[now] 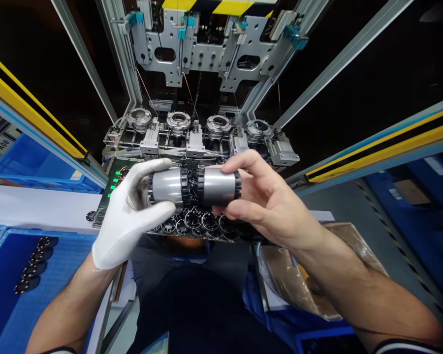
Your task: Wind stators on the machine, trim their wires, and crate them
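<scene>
My left hand, in a white glove, is wrapped round a grey metal cylinder with black toothed end rings. My bare right hand pinches a second cylinder of the same kind. The two cylinders are held end to end, touching in the middle, above a tray of several black ring-shaped parts. Behind them stands a machine fixture with several round metal nests in a row.
A blue bin at lower left holds a stack of black rings. Another blue bin sits at far left. Yellow-and-black guard rails flank the machine opening. A brown plastic bag lies at lower right.
</scene>
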The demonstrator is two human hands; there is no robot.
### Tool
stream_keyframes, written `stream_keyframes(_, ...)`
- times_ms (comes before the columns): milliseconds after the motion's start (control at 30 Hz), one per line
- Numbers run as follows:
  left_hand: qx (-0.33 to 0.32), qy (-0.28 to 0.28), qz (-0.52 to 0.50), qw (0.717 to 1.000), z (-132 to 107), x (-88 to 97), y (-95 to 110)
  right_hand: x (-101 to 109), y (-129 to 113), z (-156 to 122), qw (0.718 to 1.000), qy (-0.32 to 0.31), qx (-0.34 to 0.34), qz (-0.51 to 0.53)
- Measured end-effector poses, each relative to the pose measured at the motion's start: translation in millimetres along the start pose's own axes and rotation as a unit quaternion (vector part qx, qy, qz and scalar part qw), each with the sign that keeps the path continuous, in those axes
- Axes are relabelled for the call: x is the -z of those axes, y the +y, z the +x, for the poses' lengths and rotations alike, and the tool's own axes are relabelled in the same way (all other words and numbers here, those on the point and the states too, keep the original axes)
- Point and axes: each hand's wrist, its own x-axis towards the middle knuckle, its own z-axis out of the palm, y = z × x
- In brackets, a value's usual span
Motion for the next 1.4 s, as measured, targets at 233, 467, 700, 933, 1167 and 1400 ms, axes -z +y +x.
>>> stream_keyframes(233, 0.012, -0.039, -0.016, 0.999, 1, 7.4, -5, 4, 11, 13, 1.0, 0.006, 0.004, 0.001)
stream_keyframes(467, 0.003, -0.032, 0.021, 0.999, 5, 8.1, -9, 5, 19, 16, 0.997, -0.035, -0.047, 0.044)
stream_keyframes(700, -0.063, -0.02, 0.187, 0.98, 72, 40.2, 6, 26, 7, 63, 0.995, 0.008, 0.008, -0.102)
stream_keyframes(933, -0.119, 0.013, 0.542, 0.832, 236, 87.6, -2, 67, 16, 215, 0.873, 0.081, 0.091, -0.473)
stream_keyframes(1167, 0.078, -0.036, 0.477, 0.875, 321, 139.7, -79, 84, 50, 301, 0.786, 0.027, 0.064, -0.615)
stream_keyframes(1400, 0.028, -0.113, 0.607, 0.786, 328, 145.3, -91, 97, 49, 327, 0.76, -0.021, 0.045, -0.648)
